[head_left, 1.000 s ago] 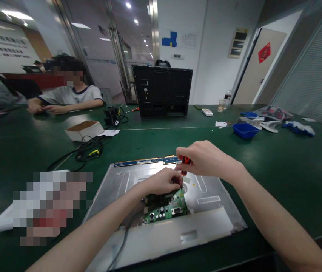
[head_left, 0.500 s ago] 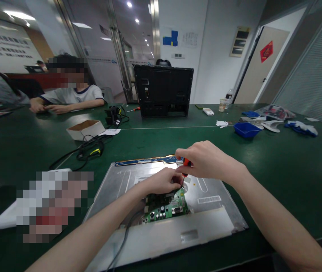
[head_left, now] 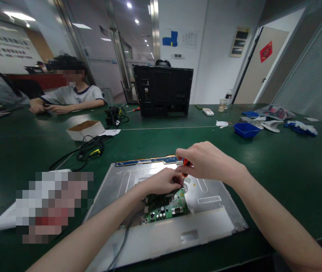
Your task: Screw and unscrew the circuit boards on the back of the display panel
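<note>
My right hand (head_left: 203, 160) is wrapped round the red and black handle of a screwdriver (head_left: 185, 165), which stands nearly upright. Its thin shaft points down to the upper right corner of a green circuit board (head_left: 168, 207). Beside that shaft my left hand (head_left: 165, 181) is curled closed; whatever its fingertips pinch is hidden, and it covers the board's upper part. The board rests on the silver back of a display panel (head_left: 208, 189). Along the panel's far edge runs a narrow blue circuit strip (head_left: 144, 161).
A grey cable (head_left: 125, 238) crosses the panel's left side. Black cables (head_left: 90, 149) and an open white box (head_left: 85, 130) lie to the left. Behind stands a black monitor casing (head_left: 163, 90). A blue tray (head_left: 247, 129) is at right. Another person sits across the table.
My right hand has shifted very slightly on the screwdriver handle. My left hand, the board and the panel look the same.
</note>
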`<state>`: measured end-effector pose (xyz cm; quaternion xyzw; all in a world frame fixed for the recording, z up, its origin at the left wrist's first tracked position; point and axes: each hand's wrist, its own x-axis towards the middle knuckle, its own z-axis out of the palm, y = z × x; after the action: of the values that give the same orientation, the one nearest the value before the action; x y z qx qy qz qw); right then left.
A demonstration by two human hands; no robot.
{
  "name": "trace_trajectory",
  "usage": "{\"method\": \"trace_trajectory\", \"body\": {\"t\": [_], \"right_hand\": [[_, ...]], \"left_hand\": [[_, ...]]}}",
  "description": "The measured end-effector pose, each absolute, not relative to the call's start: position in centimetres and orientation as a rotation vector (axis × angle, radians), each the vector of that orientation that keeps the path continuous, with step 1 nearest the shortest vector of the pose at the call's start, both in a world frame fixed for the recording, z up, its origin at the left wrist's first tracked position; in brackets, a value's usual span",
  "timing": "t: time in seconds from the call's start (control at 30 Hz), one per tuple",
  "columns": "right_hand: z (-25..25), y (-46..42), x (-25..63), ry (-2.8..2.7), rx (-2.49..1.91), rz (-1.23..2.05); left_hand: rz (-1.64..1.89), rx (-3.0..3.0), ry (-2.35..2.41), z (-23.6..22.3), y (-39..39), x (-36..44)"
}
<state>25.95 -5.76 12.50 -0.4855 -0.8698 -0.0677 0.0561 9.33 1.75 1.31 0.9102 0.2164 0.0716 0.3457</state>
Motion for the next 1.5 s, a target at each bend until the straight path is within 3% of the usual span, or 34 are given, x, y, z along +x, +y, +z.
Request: {"method": "trace_trajectory", "body": {"t": [0.17,0.43,0.63,0.87,1.13,1.5], "right_hand": [[12.69,-6.10,26.03,-2.666,-1.304,-0.042],[12.60,-6.10,25.69,-2.658,-1.522,-0.276],[12.88,-6.50,25.81,-2.680,-1.338,-0.058],[12.39,-5.79,25.92,-2.659,-1.489,-0.286],[12.86,-6.38,25.83,-2.695,-1.332,-0.018],[12.76,-6.05,25.86,-2.668,-1.496,-0.299]], "left_hand": [[0.185,2.360,0.572,1.21,1.80,9.31],[0.181,2.366,0.566,1.55,1.66,9.32],[0.179,2.365,0.579,1.28,1.90,9.33],[0.176,2.371,0.565,1.57,1.66,9.34],[0.185,2.369,0.585,1.16,1.87,9.32],[0.165,2.384,0.582,1.79,1.65,9.30]]}}
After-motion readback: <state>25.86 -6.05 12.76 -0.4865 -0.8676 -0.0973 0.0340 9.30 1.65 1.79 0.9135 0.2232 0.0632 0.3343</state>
